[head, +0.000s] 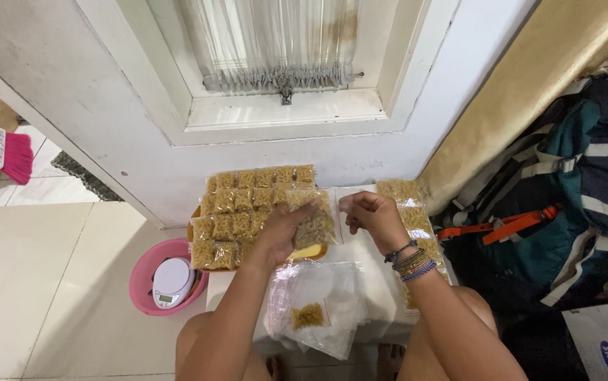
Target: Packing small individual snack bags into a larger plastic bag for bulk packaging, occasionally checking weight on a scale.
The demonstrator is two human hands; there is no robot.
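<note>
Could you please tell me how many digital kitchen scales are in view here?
1: a white scale lying inside the pink basin on the floor, left of the low table. None other shows.

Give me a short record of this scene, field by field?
Left hand: holds a small clear bag of yellow snacks
Right hand: pinches the bag's top edge
Tray: rows of filled bags
Low white table: clear empty bags, one partly filled
Floor: pink basin with white scale
</note>
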